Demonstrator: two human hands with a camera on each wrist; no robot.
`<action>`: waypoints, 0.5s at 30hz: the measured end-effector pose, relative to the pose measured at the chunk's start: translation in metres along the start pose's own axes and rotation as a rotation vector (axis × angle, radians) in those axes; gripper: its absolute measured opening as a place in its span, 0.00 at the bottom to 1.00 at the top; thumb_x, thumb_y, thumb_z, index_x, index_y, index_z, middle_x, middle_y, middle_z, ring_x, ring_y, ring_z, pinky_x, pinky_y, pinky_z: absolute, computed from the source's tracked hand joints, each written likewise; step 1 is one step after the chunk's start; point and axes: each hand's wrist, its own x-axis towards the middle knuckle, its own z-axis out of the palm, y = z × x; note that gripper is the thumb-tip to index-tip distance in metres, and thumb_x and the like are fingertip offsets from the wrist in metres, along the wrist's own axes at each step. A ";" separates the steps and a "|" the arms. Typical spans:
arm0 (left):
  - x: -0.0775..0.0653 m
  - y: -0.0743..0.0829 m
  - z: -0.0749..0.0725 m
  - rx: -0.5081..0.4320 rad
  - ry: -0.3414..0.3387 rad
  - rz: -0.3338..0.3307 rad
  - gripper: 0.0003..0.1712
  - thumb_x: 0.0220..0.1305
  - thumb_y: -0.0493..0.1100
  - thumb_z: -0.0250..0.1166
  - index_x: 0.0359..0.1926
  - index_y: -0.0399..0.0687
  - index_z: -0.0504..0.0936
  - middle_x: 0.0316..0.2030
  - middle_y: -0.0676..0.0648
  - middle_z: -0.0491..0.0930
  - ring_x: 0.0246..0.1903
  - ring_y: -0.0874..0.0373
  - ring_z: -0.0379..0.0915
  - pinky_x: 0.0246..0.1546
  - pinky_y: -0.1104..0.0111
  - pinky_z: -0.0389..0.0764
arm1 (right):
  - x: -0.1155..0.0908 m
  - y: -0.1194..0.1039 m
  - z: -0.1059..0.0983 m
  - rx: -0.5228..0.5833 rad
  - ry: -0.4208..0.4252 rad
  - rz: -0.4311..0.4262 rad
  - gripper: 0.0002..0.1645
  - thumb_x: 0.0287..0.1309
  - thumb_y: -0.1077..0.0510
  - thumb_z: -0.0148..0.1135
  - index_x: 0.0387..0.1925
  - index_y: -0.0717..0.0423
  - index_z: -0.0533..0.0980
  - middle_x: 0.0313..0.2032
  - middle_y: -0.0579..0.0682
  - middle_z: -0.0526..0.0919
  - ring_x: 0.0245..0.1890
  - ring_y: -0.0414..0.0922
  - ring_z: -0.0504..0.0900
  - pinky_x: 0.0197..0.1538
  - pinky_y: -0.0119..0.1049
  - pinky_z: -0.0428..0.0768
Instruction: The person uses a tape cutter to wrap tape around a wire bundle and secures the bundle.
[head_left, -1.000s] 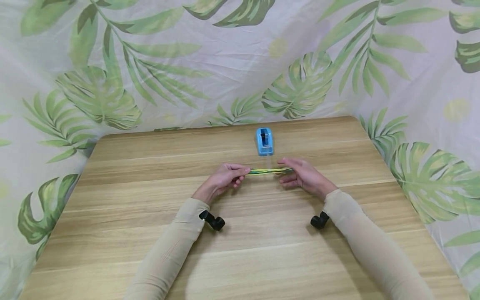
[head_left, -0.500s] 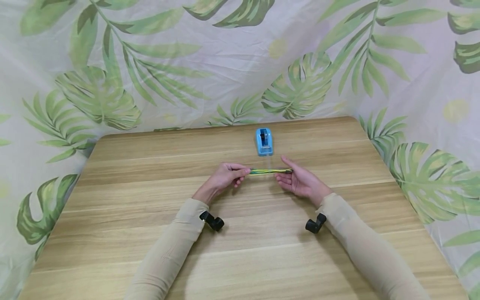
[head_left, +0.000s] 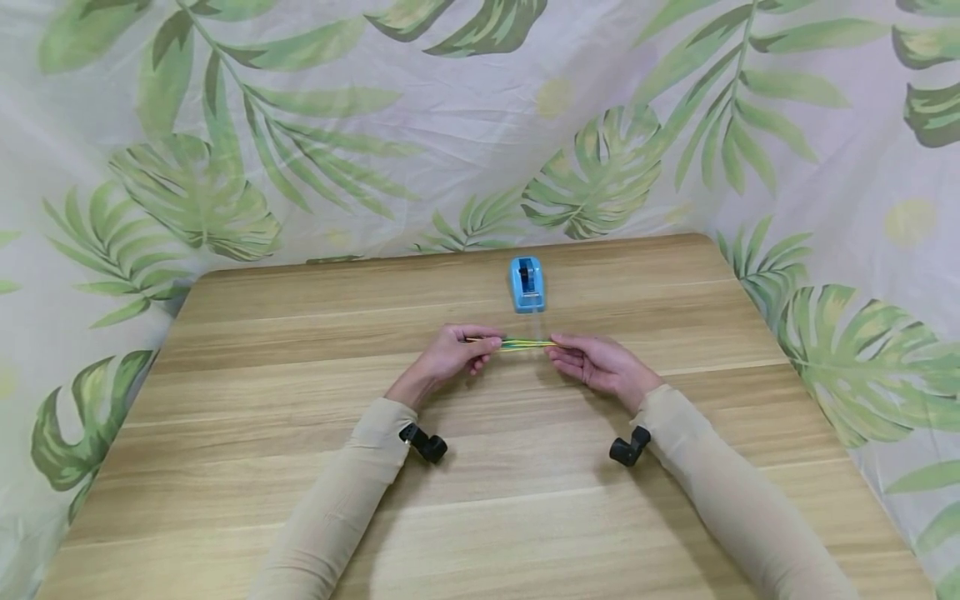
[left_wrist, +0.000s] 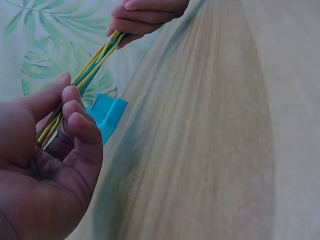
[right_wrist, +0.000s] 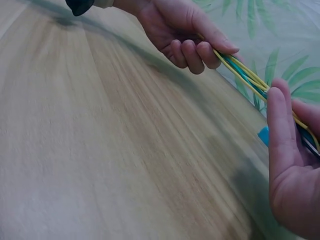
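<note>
- Head: a slim bundle of yellow and green wires stretches between left hand and right hand, near a blue tape dispenser; forearms angle inward.
- Left wrist: strands run nearly parallel; the left hand pinches them between thumb and curled fingertips.
- Right wrist: darker strands show beside the palm; the right hand pinches the bundle, fingers nearly straight.

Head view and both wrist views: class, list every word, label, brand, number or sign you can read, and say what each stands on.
No text can be read in any of the three views.
Tape dispenser: too small to tell whether it bears any lettering.
Wires: no readable print.
Cloth: leaf pattern, no words seen.
Table: wood grain, no words seen.
</note>
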 end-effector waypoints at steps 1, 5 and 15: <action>0.000 0.000 0.000 0.000 -0.001 0.002 0.20 0.70 0.41 0.66 0.58 0.36 0.81 0.24 0.45 0.77 0.20 0.59 0.69 0.20 0.72 0.73 | 0.000 -0.001 0.000 -0.011 -0.001 0.000 0.14 0.74 0.67 0.52 0.36 0.62 0.83 0.32 0.57 0.88 0.34 0.44 0.88 0.45 0.34 0.84; -0.001 -0.001 0.000 0.005 0.005 -0.004 0.27 0.71 0.46 0.65 0.66 0.39 0.75 0.26 0.42 0.78 0.19 0.59 0.69 0.19 0.70 0.73 | 0.001 -0.005 0.000 -0.061 -0.001 0.001 0.14 0.74 0.67 0.51 0.36 0.61 0.83 0.33 0.56 0.88 0.35 0.44 0.88 0.46 0.34 0.84; -0.002 0.002 -0.002 -0.228 -0.040 -0.206 0.46 0.67 0.74 0.53 0.69 0.44 0.71 0.33 0.43 0.80 0.18 0.60 0.71 0.18 0.71 0.74 | 0.001 -0.013 -0.004 -0.133 -0.027 -0.026 0.11 0.74 0.67 0.52 0.42 0.61 0.81 0.36 0.57 0.87 0.37 0.45 0.88 0.49 0.36 0.84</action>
